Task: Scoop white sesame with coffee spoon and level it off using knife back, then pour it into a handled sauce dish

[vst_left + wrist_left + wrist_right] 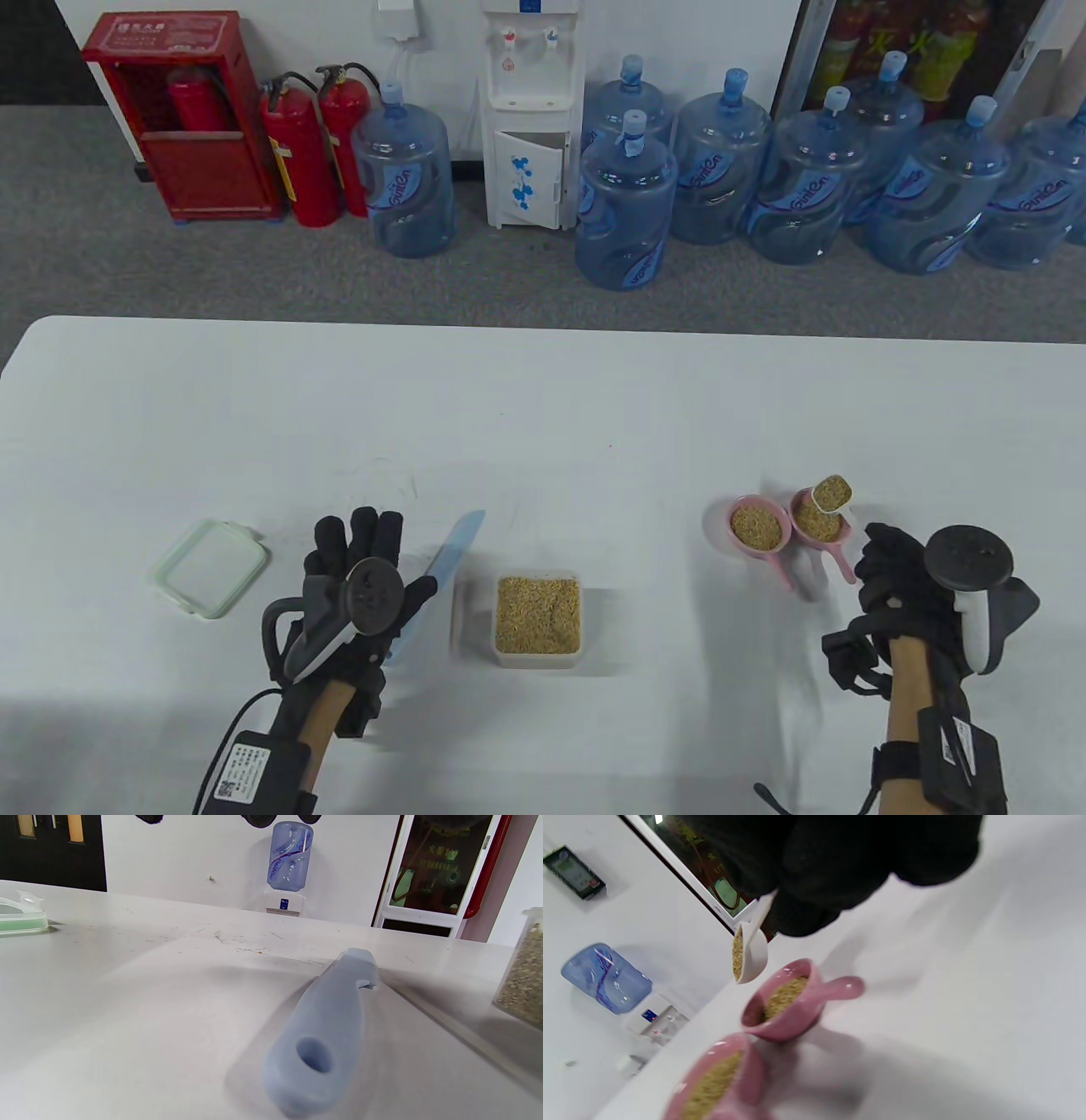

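From above, the left hand lay with fingers straight and spread over the handle end of the knife, whose pale blue blade ran away from it towards the far side of the table. Just right of that hand stood the tub of sesame; a green-rimmed lid lay to its left. The right hand pinched the handle of the spoon, its bowl heaped with sesame, above the nearer of two pink dishes. That right dish and the left dish both held seed already.

At the left wrist, the knife lay flat on the table below the fingertips, which only peeped in at the top edge; whether they touched it could not be told here. The tub stood at the right, the lid far left.

At the right wrist, the dark fingers were closed on the spoon handle, the bowl tipped on its side just above the dish; the other dish sat blurred in front.
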`<state>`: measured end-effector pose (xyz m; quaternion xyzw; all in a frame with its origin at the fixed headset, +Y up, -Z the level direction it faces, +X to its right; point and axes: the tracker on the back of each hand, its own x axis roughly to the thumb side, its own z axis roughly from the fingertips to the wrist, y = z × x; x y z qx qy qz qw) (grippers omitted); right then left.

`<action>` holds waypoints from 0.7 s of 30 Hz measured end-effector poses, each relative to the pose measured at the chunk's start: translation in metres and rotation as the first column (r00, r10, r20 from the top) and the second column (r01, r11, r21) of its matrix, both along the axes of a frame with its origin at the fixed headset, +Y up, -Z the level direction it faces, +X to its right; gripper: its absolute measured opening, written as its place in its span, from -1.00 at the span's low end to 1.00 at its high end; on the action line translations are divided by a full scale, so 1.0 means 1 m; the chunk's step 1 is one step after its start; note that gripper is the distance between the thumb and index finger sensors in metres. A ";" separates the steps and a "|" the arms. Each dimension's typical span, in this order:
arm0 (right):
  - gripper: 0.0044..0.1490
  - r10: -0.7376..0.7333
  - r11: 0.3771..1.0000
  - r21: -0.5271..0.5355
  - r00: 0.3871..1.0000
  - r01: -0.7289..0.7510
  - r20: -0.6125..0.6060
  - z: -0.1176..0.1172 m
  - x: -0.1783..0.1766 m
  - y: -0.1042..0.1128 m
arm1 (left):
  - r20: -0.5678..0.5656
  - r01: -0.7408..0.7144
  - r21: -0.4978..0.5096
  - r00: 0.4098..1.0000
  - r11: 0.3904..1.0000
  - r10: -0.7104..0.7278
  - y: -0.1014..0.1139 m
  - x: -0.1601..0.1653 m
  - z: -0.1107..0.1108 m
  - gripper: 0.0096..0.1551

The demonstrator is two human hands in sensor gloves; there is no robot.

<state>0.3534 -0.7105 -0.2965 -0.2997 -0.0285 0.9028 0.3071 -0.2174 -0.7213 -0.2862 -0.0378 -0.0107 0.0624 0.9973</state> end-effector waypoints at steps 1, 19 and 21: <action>-0.46 0.034 0.999 -0.009 0.999 -0.034 -0.005 0.000 -0.002 0.000 | 0.000 0.002 -0.002 1.000 1.000 -0.002 0.000 0.000 0.000 0.03; -0.47 0.422 0.906 -0.026 0.907 -0.422 -0.009 0.004 -0.023 0.007 | 0.009 -0.001 -0.004 1.000 1.000 0.001 -0.002 0.000 -0.002 0.03; -0.47 0.431 0.902 0.002 0.902 -0.431 -0.004 0.008 -0.024 0.011 | 0.010 -0.002 -0.003 1.000 1.000 0.002 -0.003 0.000 -0.002 0.03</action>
